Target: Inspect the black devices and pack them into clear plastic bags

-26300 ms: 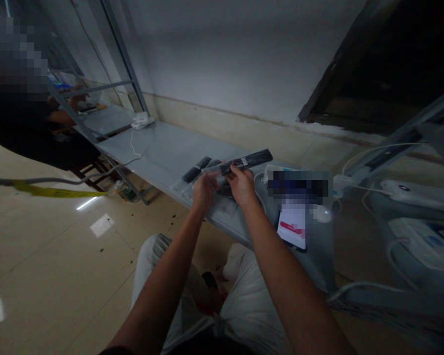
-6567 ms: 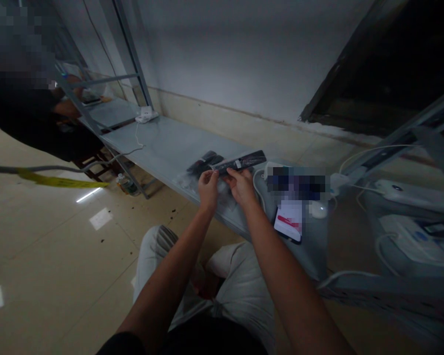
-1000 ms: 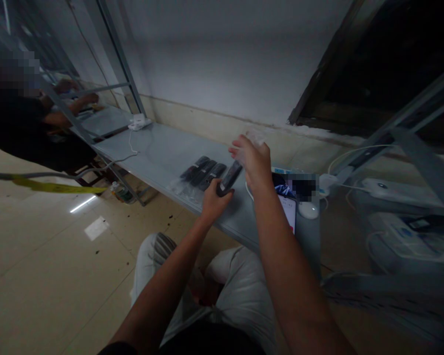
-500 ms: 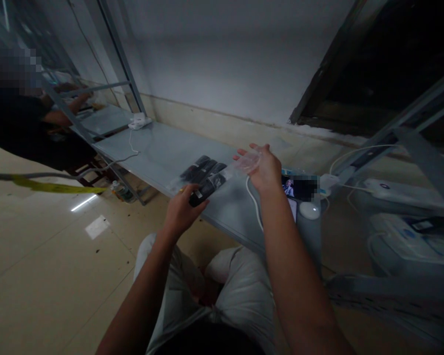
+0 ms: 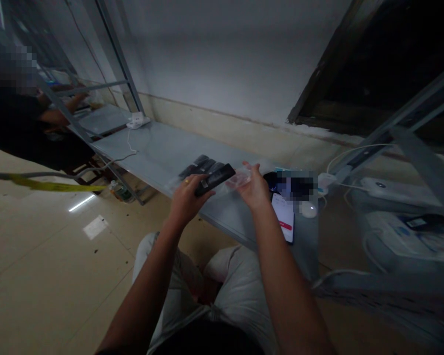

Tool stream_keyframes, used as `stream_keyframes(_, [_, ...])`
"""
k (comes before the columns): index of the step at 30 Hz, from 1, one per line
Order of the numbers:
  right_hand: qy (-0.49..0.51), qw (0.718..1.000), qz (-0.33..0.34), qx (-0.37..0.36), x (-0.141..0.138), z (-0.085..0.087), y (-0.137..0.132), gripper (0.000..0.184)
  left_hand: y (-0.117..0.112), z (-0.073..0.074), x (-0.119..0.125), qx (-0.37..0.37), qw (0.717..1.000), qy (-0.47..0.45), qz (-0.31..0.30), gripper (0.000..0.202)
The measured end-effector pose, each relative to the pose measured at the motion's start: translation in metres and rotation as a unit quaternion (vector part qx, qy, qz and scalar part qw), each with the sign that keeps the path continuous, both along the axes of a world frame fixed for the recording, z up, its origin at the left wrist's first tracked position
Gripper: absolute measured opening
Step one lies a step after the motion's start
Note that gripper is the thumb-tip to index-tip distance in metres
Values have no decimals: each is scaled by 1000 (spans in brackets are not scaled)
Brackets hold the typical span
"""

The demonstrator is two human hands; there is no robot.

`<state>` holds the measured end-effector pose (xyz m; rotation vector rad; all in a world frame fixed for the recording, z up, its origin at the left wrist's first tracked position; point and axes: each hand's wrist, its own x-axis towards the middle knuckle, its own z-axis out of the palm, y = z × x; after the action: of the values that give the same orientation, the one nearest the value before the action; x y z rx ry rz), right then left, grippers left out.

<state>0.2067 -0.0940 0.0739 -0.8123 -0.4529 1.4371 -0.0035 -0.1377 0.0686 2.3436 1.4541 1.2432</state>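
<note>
My left hand [image 5: 188, 198] is closed round the near end of a flat black item [image 5: 218, 178] with a small pale label, its kind not clear. The item is raised off the table and tilts up to the right. Facing it, my right hand [image 5: 253, 187] holds a crinkled clear plastic bag [image 5: 237, 178] in curled fingers, partly hidden by the film. The item's far end is close to the bag; I cannot tell whether it is inside. Several similar black bundles [image 5: 203, 161] lie on the table behind my left hand.
On the grey table [image 5: 151, 153] at right lie a lit phone [image 5: 283, 217], a dark screen [image 5: 299, 185] and a round white case [image 5: 309, 209]. A white device [image 5: 137, 120] with a cable stands far left. Another person [image 5: 18, 118] sits beyond the metal frame [image 5: 68, 116].
My left hand has lifted the black item and moved it right, towards the bag. My right hand has come down and left, its fingers more curled. More of the phone now shows.
</note>
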Motion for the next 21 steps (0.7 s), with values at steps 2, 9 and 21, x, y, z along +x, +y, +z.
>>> stream_keyframes(2, [25, 1000, 11, 2, -2, -7, -4, 45, 8, -5, 14, -9, 1000, 18, -23, 48])
stream_keyframes(9, [66, 997, 35, 5, -9, -18, -10, 26, 20, -22, 36, -35, 996, 68, -46, 55])
stream_keyframes(21, [111, 993, -30, 42, -11, -27, 3, 17, 25, -29, 38, -60, 998, -18, 8, 46])
